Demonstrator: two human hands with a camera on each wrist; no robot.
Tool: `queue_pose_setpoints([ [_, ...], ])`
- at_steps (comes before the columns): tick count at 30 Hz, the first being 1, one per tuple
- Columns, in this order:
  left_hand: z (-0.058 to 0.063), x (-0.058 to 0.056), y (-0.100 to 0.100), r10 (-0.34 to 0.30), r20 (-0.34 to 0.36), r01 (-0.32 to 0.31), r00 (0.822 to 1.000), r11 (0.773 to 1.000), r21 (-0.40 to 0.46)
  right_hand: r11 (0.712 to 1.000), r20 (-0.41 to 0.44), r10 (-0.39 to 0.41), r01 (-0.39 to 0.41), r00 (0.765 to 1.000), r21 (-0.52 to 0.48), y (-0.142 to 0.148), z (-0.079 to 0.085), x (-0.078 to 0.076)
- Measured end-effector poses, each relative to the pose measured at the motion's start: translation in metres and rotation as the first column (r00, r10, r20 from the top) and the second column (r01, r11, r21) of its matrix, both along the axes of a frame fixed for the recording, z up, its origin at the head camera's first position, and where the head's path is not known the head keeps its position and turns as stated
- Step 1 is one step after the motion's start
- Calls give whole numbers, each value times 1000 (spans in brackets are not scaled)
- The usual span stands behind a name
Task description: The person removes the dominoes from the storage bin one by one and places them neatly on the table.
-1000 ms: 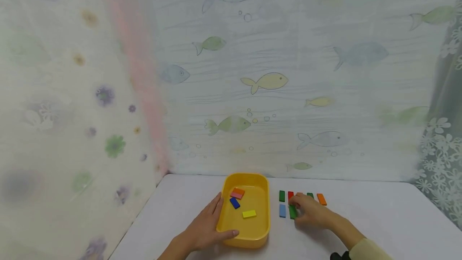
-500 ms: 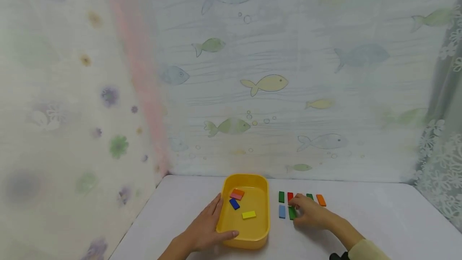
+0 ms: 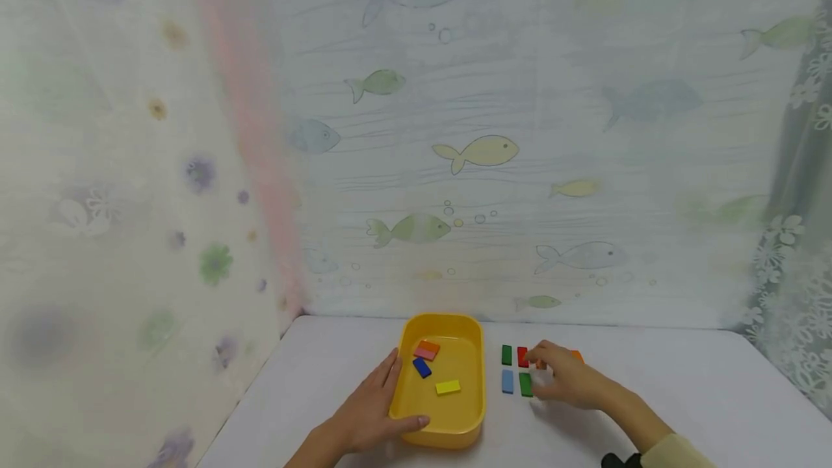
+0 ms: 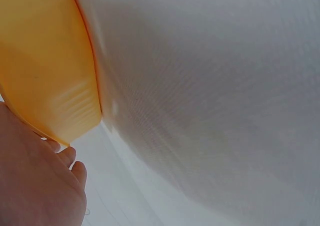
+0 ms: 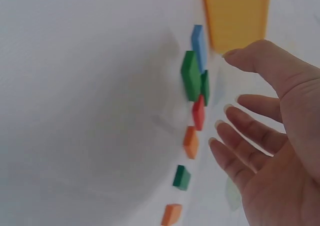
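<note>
A yellow plastic tub (image 3: 471, 410) stands on the table. My left hand (image 3: 367, 410) rests against its left side with fairly straight fingers, the thumb lying over the near-left corner. In the left wrist view, fingertips (image 4: 79, 172) show at the tub's edge. Right of the tub, small flat blocks lie in two rows. My right hand (image 3: 572, 378) hovers over them with fingers spread and nothing between them. Nearest it are a red block (image 3: 523, 357), an orange block (image 5: 190, 142) and a green block (image 3: 526, 384). A light blue block (image 3: 508, 382) lies left of the green one.
Inside the tub lie a yellow block (image 3: 448, 387), a dark blue block (image 3: 422, 367), and a pink and an orange block (image 3: 427, 346) together. Another green block (image 3: 506, 354) lies at the back row's left end. A fish-patterned curtain (image 3: 481, 237) hangs behind the table (image 3: 682, 374).
The right hand has lifted and shifted slightly right, its fingers spreading apart. The blocks have stayed in place. The left hand has not moved from the tub.
</note>
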State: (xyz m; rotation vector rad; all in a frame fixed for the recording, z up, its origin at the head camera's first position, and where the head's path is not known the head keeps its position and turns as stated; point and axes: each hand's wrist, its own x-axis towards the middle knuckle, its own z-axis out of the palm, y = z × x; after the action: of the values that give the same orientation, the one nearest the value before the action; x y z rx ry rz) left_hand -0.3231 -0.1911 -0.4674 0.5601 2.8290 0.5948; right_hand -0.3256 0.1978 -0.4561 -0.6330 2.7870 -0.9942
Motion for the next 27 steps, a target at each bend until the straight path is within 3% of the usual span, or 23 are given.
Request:
queue_pose_setpoints([
  [7,2,5,2,0,-4,0,1000,1000,-3,999,-73,45,-46,996,-12,-9,19,5],
  [13,5,10,3,-6,-25,6,1000,1000,9,993,-163,119,-118,980,13,-30,36,12],
  [27,5,21,4,12,-11,-12,1000,1000,16,988,-118,149,-152,982,-16,-88,44,14],
])
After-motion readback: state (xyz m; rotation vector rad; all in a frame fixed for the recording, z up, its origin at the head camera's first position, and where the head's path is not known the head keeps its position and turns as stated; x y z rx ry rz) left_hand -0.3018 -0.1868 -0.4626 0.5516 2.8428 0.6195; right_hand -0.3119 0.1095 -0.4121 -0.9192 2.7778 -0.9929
